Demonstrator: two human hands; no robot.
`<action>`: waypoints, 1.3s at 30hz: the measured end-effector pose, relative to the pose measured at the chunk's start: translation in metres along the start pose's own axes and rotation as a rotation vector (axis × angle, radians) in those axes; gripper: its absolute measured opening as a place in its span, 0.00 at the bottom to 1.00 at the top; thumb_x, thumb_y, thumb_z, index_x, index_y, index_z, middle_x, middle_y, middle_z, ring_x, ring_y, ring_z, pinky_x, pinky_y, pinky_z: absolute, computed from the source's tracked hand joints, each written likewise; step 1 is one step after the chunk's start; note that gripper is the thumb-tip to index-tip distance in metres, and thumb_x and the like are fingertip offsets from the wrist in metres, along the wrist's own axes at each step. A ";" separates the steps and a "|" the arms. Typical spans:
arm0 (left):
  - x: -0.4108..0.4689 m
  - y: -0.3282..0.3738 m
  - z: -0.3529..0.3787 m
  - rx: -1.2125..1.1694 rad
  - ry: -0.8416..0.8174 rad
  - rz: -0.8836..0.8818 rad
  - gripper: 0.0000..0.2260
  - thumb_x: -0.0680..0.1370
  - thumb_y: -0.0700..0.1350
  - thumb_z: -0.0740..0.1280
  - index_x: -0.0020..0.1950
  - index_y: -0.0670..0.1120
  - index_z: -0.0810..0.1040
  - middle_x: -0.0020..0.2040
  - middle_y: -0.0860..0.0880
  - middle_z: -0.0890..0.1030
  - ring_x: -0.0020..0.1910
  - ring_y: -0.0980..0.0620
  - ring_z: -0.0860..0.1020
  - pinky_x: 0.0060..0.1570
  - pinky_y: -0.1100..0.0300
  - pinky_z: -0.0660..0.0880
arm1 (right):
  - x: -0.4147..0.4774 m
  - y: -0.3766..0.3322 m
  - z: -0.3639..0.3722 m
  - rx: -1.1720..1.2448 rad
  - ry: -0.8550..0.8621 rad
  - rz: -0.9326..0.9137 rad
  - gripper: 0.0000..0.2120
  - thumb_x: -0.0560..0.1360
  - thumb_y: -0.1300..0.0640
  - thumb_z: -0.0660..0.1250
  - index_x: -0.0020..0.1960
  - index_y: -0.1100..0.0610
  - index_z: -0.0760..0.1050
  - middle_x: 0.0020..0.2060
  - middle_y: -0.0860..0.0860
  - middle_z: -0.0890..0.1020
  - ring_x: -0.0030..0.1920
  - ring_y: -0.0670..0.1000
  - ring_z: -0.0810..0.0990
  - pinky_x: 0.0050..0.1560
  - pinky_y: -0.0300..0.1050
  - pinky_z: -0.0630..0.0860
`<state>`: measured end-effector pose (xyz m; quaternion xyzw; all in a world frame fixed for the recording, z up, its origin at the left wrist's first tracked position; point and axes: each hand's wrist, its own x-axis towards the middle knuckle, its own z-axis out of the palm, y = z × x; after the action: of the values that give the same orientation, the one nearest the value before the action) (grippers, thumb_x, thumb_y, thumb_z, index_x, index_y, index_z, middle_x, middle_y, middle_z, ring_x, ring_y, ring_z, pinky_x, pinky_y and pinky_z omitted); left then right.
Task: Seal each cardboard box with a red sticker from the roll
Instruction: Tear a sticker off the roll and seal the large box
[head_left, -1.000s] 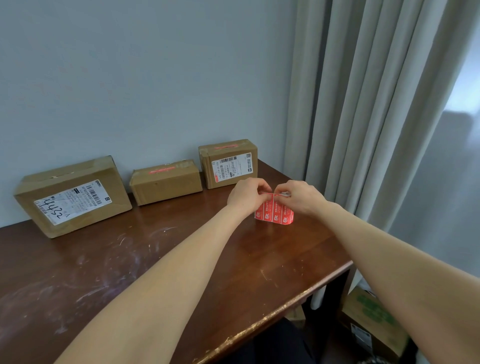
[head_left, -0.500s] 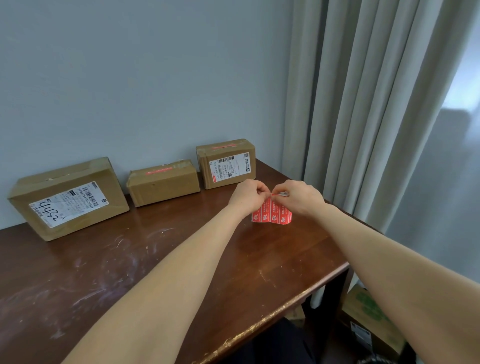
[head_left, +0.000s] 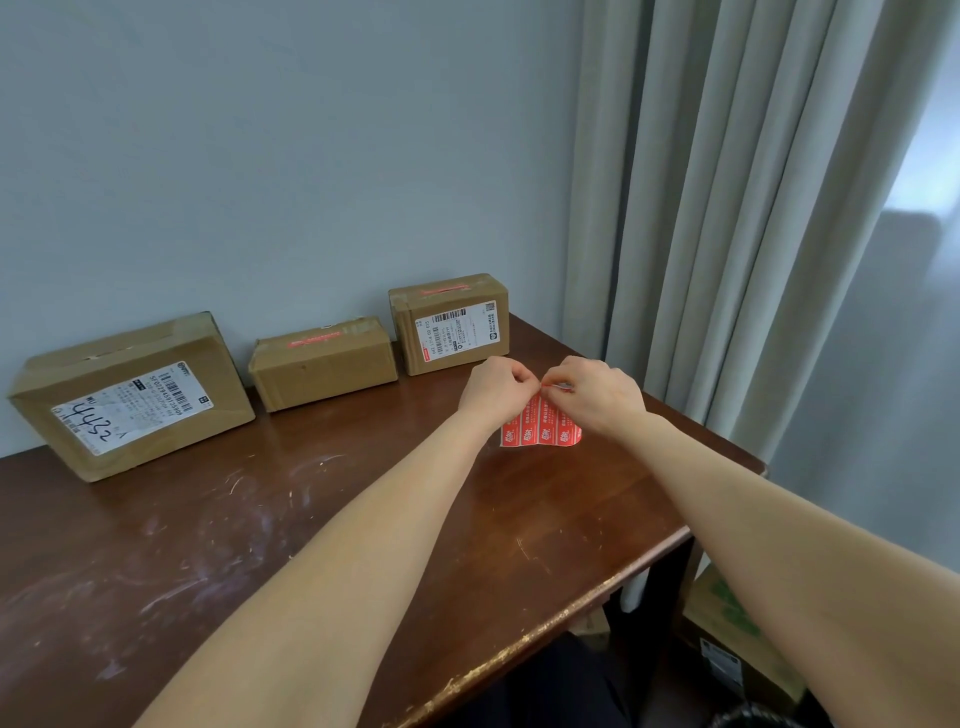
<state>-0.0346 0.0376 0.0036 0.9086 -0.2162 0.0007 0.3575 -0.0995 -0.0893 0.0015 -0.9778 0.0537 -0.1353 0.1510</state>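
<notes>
Both hands, left hand (head_left: 493, 387) and right hand (head_left: 592, 392), pinch the red sticker strip (head_left: 540, 428) at its top edge, fingertips together, apparently to peel one free.

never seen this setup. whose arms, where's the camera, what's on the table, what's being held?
There is no robot here: a person wears one wide-angle camera on the head, looking forward and down, so the two bare arms are their own. The left hand and right hand meet over a brown table, both pinching the top of a strip of red stickers that hangs down to the tabletop. Three cardboard boxes stand along the wall: a big box with no red sticker visible on its top, a middle box and a right box, each with a red strip on top. A curtain hangs to the right.
</notes>
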 end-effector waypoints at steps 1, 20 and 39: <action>0.000 0.000 0.000 -0.005 0.001 -0.006 0.10 0.79 0.48 0.63 0.53 0.46 0.83 0.54 0.47 0.82 0.52 0.48 0.79 0.51 0.55 0.76 | 0.000 0.000 0.000 -0.002 0.003 0.000 0.16 0.80 0.44 0.57 0.62 0.47 0.77 0.56 0.48 0.79 0.54 0.51 0.79 0.52 0.46 0.78; 0.001 0.002 0.003 -0.123 -0.038 -0.156 0.12 0.78 0.51 0.65 0.56 0.48 0.82 0.53 0.47 0.82 0.50 0.49 0.80 0.55 0.52 0.77 | 0.000 -0.002 0.002 -0.065 0.029 -0.043 0.16 0.81 0.45 0.57 0.63 0.48 0.76 0.56 0.47 0.79 0.54 0.50 0.79 0.48 0.43 0.76; -0.004 -0.015 0.006 -0.374 -0.135 -0.254 0.18 0.73 0.48 0.73 0.60 0.44 0.78 0.54 0.45 0.82 0.52 0.49 0.81 0.57 0.52 0.78 | 0.004 0.001 -0.002 -0.042 -0.027 0.018 0.16 0.80 0.44 0.59 0.63 0.49 0.74 0.57 0.51 0.77 0.54 0.51 0.79 0.49 0.45 0.76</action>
<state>-0.0332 0.0451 -0.0110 0.8444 -0.1198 -0.1453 0.5015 -0.0962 -0.0913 0.0040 -0.9820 0.0632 -0.1193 0.1324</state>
